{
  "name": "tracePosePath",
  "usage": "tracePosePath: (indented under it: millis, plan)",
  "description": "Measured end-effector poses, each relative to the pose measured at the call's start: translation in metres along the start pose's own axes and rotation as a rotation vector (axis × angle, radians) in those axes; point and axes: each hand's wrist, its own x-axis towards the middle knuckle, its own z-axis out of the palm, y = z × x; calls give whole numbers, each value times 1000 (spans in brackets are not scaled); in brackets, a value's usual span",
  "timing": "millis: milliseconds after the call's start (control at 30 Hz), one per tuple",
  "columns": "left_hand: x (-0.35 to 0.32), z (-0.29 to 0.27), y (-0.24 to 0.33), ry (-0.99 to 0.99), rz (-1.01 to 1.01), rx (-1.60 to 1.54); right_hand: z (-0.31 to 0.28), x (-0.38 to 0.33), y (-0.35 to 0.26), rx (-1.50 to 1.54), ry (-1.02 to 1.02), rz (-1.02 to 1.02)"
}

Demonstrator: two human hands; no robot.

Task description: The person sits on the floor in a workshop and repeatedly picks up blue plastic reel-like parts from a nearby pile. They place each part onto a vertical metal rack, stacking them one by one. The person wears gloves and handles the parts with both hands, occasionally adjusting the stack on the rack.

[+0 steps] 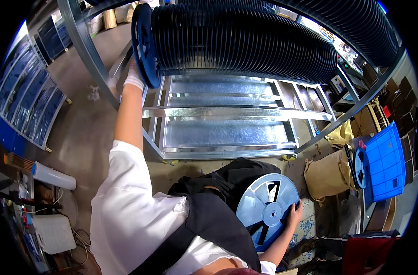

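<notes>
A long row of dark reels (245,41) lies across a metal frame in front of me. At its left end stands a dark blue reel (147,68), seen almost edge-on. My left hand (135,75), in a white glove, reaches up to this reel and grips it from the left side; most of the fingers are behind it. Low on my right, a lighter blue plastic reel (259,195) with cut-out openings and a centre hub rests against my lap. My right hand (295,214) is closed on its right rim.
The metal rack (218,111) has crossbars and sheet-metal panels below the row. More dark reels (369,27) hang at upper right. To my right are a brown paper sack (328,176) and a blue crate (385,160). A white roll (55,176) and wrapped blue rack (28,98) stand left.
</notes>
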Motion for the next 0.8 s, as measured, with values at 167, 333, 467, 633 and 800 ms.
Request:
tracePosePath:
  millis: [167, 333, 467, 633, 800]
  plan:
    - [8, 33, 11, 90, 173, -89, -2, -4, -2, -27, 43, 15]
    - [22, -15, 14, 270, 398, 361, 4, -4, -11, 42, 9, 13]
    - [38, -2, 4, 433, 686, 649, 1, -6, -19, 39, 6, 36]
    - [50, 38, 22, 600, 862, 972, 1, -2, -13, 49, -2, 2]
    - [57, 30, 19, 538, 839, 975, 2, -1, -5, 62, -7, 42]
